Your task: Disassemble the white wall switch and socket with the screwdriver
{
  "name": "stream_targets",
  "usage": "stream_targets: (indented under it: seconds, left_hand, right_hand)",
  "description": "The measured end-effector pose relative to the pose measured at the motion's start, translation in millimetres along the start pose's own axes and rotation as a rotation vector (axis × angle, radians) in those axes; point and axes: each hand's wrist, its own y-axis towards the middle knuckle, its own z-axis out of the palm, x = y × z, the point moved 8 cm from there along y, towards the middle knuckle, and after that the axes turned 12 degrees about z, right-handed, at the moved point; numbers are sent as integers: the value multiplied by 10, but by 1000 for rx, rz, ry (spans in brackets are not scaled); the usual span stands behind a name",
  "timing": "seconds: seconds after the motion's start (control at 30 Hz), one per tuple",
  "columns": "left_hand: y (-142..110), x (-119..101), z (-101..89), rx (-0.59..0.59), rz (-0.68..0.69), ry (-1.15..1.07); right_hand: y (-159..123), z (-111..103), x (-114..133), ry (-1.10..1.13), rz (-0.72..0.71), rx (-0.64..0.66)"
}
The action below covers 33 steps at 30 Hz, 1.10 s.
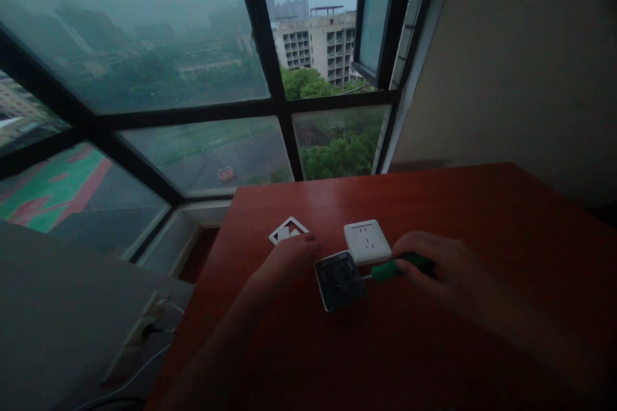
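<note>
My right hand (429, 266) is closed around a screwdriver (385, 270) with a green and black handle. Its shaft points left into the dark open back of a white-rimmed wall plate unit (340, 282), which lies on the table. My left hand (294, 253) hovers at or rests on a white square frame (278, 231), its fingers curled together; what they hold, if anything, is hidden. Small white pieces (283, 234) show inside the frame, beside the fingers. A white wall socket (367, 241) lies face up behind the dark unit, close to the screwdriver.
The red-brown wooden table (448, 205) reaches to the black-framed windows (279, 106) at the back. A plain wall (506, 64) stands on the right. Down on the left, below the table's edge, are a plug (148, 330) and a white cable (144, 369).
</note>
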Motion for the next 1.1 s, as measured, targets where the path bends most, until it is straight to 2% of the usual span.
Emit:
stream_targets:
  seconds: [0.27,0.53,0.67,0.77,0.87,0.9,1.0,1.1]
  left_hand:
    - [-89,-19,187,-77,-37,-60]
    - [-32,-65,254,-117,-121,-41]
    - [-51,-62,276,-130,-206,-3]
    - [-260,14,237,-166,-315,23]
    - [-628,166,176,-241,-452,35]
    - [-782,238,145,-309,-524,22]
    - [-1119,367,134,-428,-638,7]
    - [-1224,387,187,-455,-678,-7]
  right_hand:
    - [-139,28,-155,-26,25,15]
    - [-212,55,-255,-51,67,13]
    - [-230,24,-281,-26,79,-31]
    - [-255,18,-309,13,96,-47]
    - [-284,36,-387,68,144,-56]
    - [-293,43,-428,93,166,-65]
    - [-313,98,-621,205,279,-73]
    - [-329,207,-879,443,444,-74]
